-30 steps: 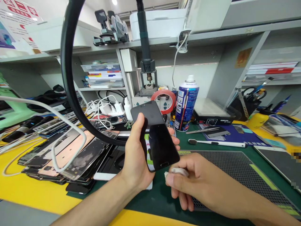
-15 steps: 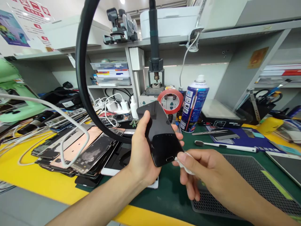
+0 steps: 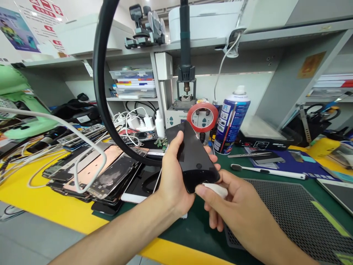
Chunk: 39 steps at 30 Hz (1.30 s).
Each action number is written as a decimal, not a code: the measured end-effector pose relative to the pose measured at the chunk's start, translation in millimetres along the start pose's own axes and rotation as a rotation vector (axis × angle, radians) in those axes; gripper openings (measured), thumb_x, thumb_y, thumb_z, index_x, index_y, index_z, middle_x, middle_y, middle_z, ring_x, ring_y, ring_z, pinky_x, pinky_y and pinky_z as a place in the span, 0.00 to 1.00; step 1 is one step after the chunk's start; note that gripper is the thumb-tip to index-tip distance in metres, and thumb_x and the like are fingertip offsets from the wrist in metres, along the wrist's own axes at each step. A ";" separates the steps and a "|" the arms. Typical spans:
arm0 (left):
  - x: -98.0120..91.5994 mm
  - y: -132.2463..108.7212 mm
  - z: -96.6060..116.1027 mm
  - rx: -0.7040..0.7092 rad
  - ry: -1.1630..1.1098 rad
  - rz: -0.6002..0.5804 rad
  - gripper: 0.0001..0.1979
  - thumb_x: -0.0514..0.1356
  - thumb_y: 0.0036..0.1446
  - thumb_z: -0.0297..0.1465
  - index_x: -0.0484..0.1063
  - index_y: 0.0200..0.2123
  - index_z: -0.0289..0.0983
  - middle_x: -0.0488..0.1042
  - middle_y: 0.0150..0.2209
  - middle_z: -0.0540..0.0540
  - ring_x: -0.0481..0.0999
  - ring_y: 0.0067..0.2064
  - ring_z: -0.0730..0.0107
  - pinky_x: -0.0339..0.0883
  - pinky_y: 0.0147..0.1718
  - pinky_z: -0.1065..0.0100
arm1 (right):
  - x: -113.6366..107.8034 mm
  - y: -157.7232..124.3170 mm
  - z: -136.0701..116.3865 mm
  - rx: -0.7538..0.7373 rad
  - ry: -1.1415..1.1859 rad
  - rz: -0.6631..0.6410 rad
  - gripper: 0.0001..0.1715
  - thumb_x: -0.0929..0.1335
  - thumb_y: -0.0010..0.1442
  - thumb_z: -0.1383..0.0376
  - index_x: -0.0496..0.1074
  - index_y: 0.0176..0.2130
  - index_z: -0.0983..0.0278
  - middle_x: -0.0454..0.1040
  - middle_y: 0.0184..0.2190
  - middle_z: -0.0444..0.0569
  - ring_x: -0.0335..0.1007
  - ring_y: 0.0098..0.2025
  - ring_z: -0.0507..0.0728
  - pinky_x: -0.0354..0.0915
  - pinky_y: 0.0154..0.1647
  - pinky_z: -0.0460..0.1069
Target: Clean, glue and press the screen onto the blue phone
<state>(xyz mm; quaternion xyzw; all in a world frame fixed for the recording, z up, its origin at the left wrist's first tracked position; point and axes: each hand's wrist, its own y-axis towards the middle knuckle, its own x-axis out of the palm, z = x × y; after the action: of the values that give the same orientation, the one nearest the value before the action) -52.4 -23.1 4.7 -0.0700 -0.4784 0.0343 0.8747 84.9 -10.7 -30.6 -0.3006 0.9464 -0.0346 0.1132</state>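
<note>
A black smartphone [image 3: 194,154] lies tilted in my left hand [image 3: 175,180], screen side facing me, with my thumb along its left edge and fingertips showing past its right edge. My right hand [image 3: 231,202] pinches a small white wipe [image 3: 216,189] between thumb and fingers. The wipe touches the phone's lower end, partly covering the home button area. Below my left hand, a white-framed phone [image 3: 135,198] rests on the green mat [image 3: 193,239], partly hidden by my forearm.
Stacked phone screens and parts [image 3: 96,173] lie at left among white cables. A black hose [image 3: 99,73] loops down before the shelf. Behind the phone stand a red tape roll [image 3: 202,129] and a blue spray can [image 3: 231,123]. Right are a toothbrush [image 3: 270,171] and a dark grid mat [image 3: 286,209].
My right hand has moved left along the phone's lower end with the wipe. The phone has tilted slightly, and the whole view has shifted a little.
</note>
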 end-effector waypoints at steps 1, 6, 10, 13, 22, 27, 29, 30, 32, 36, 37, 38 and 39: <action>-0.5 0.1 -0.2 -0.012 -0.004 0.002 0.28 0.60 0.55 0.54 0.77 0.30 0.32 0.75 0.28 0.43 0.76 0.29 0.67 0.73 0.30 0.68 | 1.3 0.1 0.5 -0.008 -0.009 0.013 0.25 0.71 0.58 0.44 0.68 0.40 0.61 0.74 0.25 0.41 0.69 0.19 0.51 0.66 0.20 0.45; -1.1 1.3 1.8 0.003 -0.027 0.000 0.25 0.59 0.58 0.51 0.77 0.32 0.32 0.75 0.29 0.42 0.76 0.30 0.66 0.74 0.32 0.68 | -1.8 -3.7 -2.0 -0.075 -0.106 0.027 0.24 0.65 0.65 0.44 0.67 0.33 0.61 0.75 0.25 0.43 0.70 0.22 0.51 0.66 0.24 0.45; -0.3 3.2 4.4 0.037 -0.055 -0.035 0.24 0.57 0.61 0.48 0.77 0.36 0.32 0.75 0.31 0.42 0.76 0.32 0.65 0.74 0.35 0.65 | -8.0 -7.1 -3.2 -0.128 -0.153 0.008 0.28 0.60 0.69 0.44 0.68 0.30 0.61 0.74 0.21 0.44 0.71 0.22 0.51 0.65 0.26 0.45; 0.4 4.4 5.2 0.028 -0.057 -0.016 0.23 0.56 0.62 0.47 0.76 0.36 0.31 0.74 0.33 0.42 0.76 0.34 0.63 0.74 0.37 0.63 | -9.7 -7.5 -0.6 -0.165 -0.170 0.008 0.28 0.58 0.70 0.46 0.70 0.30 0.61 0.74 0.21 0.43 0.72 0.24 0.51 0.65 0.28 0.46; -0.4 4.5 6.5 -0.038 -0.117 -0.017 0.23 0.53 0.64 0.44 0.74 0.35 0.29 0.72 0.32 0.42 0.75 0.33 0.65 0.75 0.37 0.63 | -9.1 -9.0 1.8 -0.264 -0.160 0.072 0.28 0.59 0.71 0.48 0.71 0.30 0.61 0.75 0.21 0.42 0.72 0.23 0.50 0.64 0.27 0.45; -3.7 6.3 5.8 -0.103 -0.106 -0.029 0.24 0.54 0.64 0.46 0.74 0.32 0.29 0.73 0.31 0.41 0.76 0.32 0.64 0.75 0.36 0.64 | -8.7 -8.9 1.9 -0.271 -0.166 0.100 0.28 0.61 0.69 0.47 0.72 0.28 0.61 0.74 0.20 0.42 0.71 0.22 0.50 0.64 0.25 0.44; -4.4 6.4 4.3 -0.102 -0.105 -0.034 0.24 0.54 0.64 0.45 0.74 0.31 0.29 0.73 0.30 0.41 0.76 0.32 0.65 0.75 0.36 0.65 | -6.4 -6.3 3.3 -0.255 -0.160 0.105 0.28 0.63 0.68 0.46 0.72 0.26 0.61 0.74 0.18 0.43 0.71 0.20 0.50 0.65 0.24 0.44; -4.6 6.1 3.3 -0.104 -0.109 -0.029 0.24 0.54 0.64 0.45 0.74 0.31 0.29 0.72 0.30 0.41 0.76 0.31 0.66 0.75 0.36 0.65 | -4.5 -4.7 4.2 -0.240 -0.156 0.106 0.28 0.64 0.66 0.45 0.72 0.25 0.61 0.73 0.17 0.43 0.71 0.20 0.50 0.65 0.23 0.43; -4.4 4.9 1.3 -0.121 -0.105 -0.011 0.24 0.54 0.63 0.46 0.74 0.30 0.29 0.73 0.29 0.41 0.76 0.31 0.66 0.74 0.35 0.66 | 0.0 -1.7 5.5 -0.189 -0.151 0.111 0.29 0.67 0.63 0.44 0.72 0.23 0.62 0.73 0.16 0.43 0.70 0.18 0.51 0.64 0.21 0.43; -2.0 1.4 -0.4 -0.153 -0.049 0.037 0.26 0.57 0.60 0.50 0.75 0.32 0.30 0.74 0.29 0.40 0.77 0.31 0.63 0.73 0.31 0.67 | 7.7 -0.4 5.8 -0.114 -0.147 0.162 0.30 0.71 0.56 0.42 0.70 0.19 0.62 0.71 0.13 0.43 0.67 0.15 0.50 0.61 0.16 0.43; -1.1 0.7 0.1 -0.148 -0.039 0.048 0.26 0.57 0.59 0.50 0.75 0.32 0.30 0.74 0.29 0.40 0.77 0.31 0.63 0.73 0.31 0.67 | 8.4 -1.2 5.6 -0.125 -0.148 0.166 0.30 0.71 0.57 0.42 0.70 0.19 0.62 0.71 0.13 0.43 0.67 0.15 0.50 0.61 0.16 0.43; -0.3 0.3 0.8 -0.138 -0.031 0.057 0.26 0.57 0.59 0.50 0.75 0.33 0.30 0.74 0.30 0.40 0.77 0.31 0.63 0.73 0.31 0.67 | 8.5 -2.3 5.3 -0.147 -0.148 0.165 0.29 0.70 0.58 0.43 0.71 0.20 0.62 0.71 0.13 0.43 0.68 0.15 0.50 0.62 0.17 0.43; 0.4 0.1 1.8 -0.126 -0.024 0.061 0.26 0.57 0.59 0.50 0.75 0.34 0.30 0.74 0.30 0.40 0.77 0.31 0.63 0.73 0.31 0.67 | 7.8 -3.4 5.0 -0.181 -0.145 0.161 0.28 0.69 0.60 0.44 0.71 0.21 0.62 0.72 0.14 0.43 0.69 0.16 0.51 0.62 0.18 0.43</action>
<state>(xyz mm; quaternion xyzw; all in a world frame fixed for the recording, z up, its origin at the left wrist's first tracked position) -53.7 -22.7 6.0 -0.1392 -0.4876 0.0314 0.8613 81.8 -17.9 -36.5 -0.2343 0.9561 0.0816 0.1560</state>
